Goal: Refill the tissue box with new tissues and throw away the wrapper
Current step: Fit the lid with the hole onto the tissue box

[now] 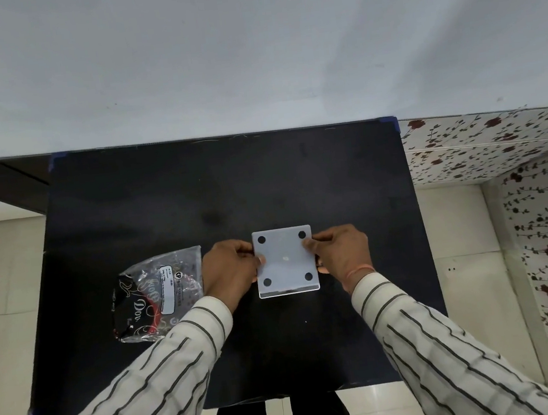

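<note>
Tissue box (285, 261): white plastic, square-ish, turned underside up w/ four black round feet at the corners; sits at the middle of the table, slightly toward the near side.
Left hand (228, 269): clamped on the box's left edge, thumb over the top face, fingers wrapped round the side.
Right hand (340, 254): clamped on the box's right edge, thumb tip on the top face near the far-right foot; orange band at the wrist.
Box vs table: near edge shows a thin lighter rim; can't tell if the box is resting on the table or lifted just off it.
Tissue pack (158, 292): clear crinkly wrapper w/ black, red and gold print plus a white label; lies flat on the table just left of the left hand, partly covered by the left sleeve at its near-right corner.
Sleeves (430, 340): cream w/ dark stripes, both forearms reaching in from the near edge.
Table (221, 186): black top, blue tape at the corners, far half bare.
Surroundings: white wall at far side, floral-print surface (499, 141) to the right, pale floor tiles either side.
</note>
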